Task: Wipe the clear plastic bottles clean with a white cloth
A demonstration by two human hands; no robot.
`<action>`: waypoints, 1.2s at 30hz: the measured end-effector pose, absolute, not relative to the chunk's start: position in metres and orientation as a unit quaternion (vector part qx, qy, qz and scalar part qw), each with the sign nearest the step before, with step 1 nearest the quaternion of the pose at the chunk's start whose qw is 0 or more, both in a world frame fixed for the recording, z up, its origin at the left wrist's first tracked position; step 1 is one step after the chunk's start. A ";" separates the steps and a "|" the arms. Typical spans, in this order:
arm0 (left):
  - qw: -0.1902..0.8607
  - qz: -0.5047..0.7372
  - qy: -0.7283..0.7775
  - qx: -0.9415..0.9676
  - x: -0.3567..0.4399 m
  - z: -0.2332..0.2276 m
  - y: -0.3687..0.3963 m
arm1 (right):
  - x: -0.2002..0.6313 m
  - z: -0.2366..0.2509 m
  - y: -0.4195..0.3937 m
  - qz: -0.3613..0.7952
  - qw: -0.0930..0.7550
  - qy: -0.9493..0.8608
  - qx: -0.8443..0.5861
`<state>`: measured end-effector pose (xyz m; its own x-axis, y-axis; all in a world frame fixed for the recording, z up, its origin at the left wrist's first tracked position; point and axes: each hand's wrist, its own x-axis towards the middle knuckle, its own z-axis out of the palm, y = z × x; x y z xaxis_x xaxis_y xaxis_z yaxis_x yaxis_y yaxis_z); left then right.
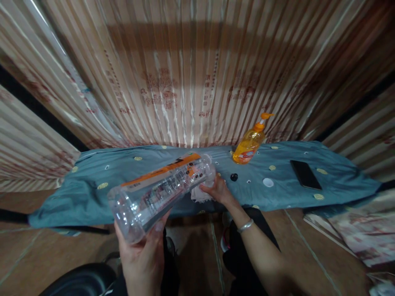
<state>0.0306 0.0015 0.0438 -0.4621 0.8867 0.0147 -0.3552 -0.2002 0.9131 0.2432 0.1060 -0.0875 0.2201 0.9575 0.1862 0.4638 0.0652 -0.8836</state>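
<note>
**Clear plastic bottle held lying over the table edge**

Clear plastic, large, empty-looking: bottle (163,191) lay on its side with an orange strip along the upper flank and a printed label round the middle. Gripped at both ends. Left hand (143,246) cupped under the base end, fingers (159,225) curled up round the ribbed bottom, thumb on the near side; closed on the bottle. Right hand (217,190) met the neck end, fingers wrapped about the mouth; pinched there together with a scrap of white cloth (199,194), which bunched just below the grip. Silver bracelet (245,225) sat on the right wrist, nearer the body than the grip.

Bottle slanted up from the left grip, low and close to the body, to the right grip, higher and farther out, hanging over the front edge of a table draped in blue-grey cloth (101,176) with small yellow motifs.

Beyond the right grip and to its right: small black cap (233,177) close by, white round lid (268,182) a little farther, both flat on the cloth. Orange pump bottle (250,142) stood behind those, leaning, near the back edge. Black phone (305,174) lay face up well to the right of everything else. Striped pinkish curtain (185,82) hung behind the table. Brown tiled floor (46,246) below the left grip.
</note>
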 end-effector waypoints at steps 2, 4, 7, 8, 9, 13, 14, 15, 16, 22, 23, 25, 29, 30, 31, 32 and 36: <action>0.434 0.720 0.456 0.291 0.031 0.045 0.002 | 0.243 -0.086 0.106 0.262 0.461 -0.569 -0.628; 0.438 0.724 0.447 0.290 0.031 0.045 0.003 | 0.243 -0.084 0.105 0.262 0.457 -0.576 -0.625; 0.443 0.729 0.438 0.282 0.032 0.045 0.004 | 0.244 -0.084 0.105 0.260 0.449 -0.584 -0.624; 0.445 0.730 0.438 0.279 0.031 0.045 0.005 | 0.245 -0.084 0.105 0.257 0.447 -0.586 -0.624; 0.447 0.729 0.438 0.277 0.031 0.044 0.005 | 0.245 -0.085 0.105 0.254 0.446 -0.587 -0.626; 0.445 0.722 0.448 0.282 0.028 0.042 0.007 | 0.245 -0.086 0.106 0.246 0.443 -0.592 -0.627; 0.442 0.720 0.453 0.286 0.027 0.041 0.008 | 0.245 -0.086 0.106 0.246 0.442 -0.594 -0.626; 0.439 0.717 0.458 0.289 0.026 0.041 0.008 | 0.245 -0.086 0.106 0.247 0.441 -0.596 -0.624; 0.437 0.714 0.463 0.291 0.026 0.041 0.009 | 0.245 -0.086 0.106 0.248 0.440 -0.597 -0.623; 0.438 0.717 0.461 0.287 0.022 0.043 0.011 | 0.243 -0.089 0.107 0.249 0.445 -0.597 -0.619; 0.439 0.718 0.458 0.287 0.022 0.042 0.011 | 0.243 -0.089 0.107 0.248 0.446 -0.597 -0.618; 0.436 0.721 0.452 0.294 0.020 0.040 0.011 | 0.243 -0.088 0.107 0.246 0.447 -0.596 -0.620; 0.427 0.724 0.437 0.321 0.016 0.032 0.012 | 0.244 -0.086 0.106 0.246 0.435 -0.599 -0.626; 0.426 0.724 0.435 0.323 0.015 0.031 0.012 | 0.244 -0.085 0.106 0.247 0.433 -0.599 -0.626; 0.425 0.726 0.434 0.323 0.014 0.031 0.013 | 0.244 -0.085 0.106 0.247 0.432 -0.600 -0.627; 0.425 0.727 0.433 0.322 0.013 0.032 0.014 | 0.244 -0.085 0.105 0.246 0.431 -0.600 -0.627; 0.443 0.718 0.433 0.318 0.011 0.039 0.018 | 0.243 -0.084 0.106 0.242 0.431 -0.599 -0.630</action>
<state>0.0110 0.0178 0.0393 -0.4049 0.9114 0.0731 -0.3608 -0.2327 0.9031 0.2433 0.1056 -0.0837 0.1644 0.9634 0.2117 0.5460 0.0899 -0.8330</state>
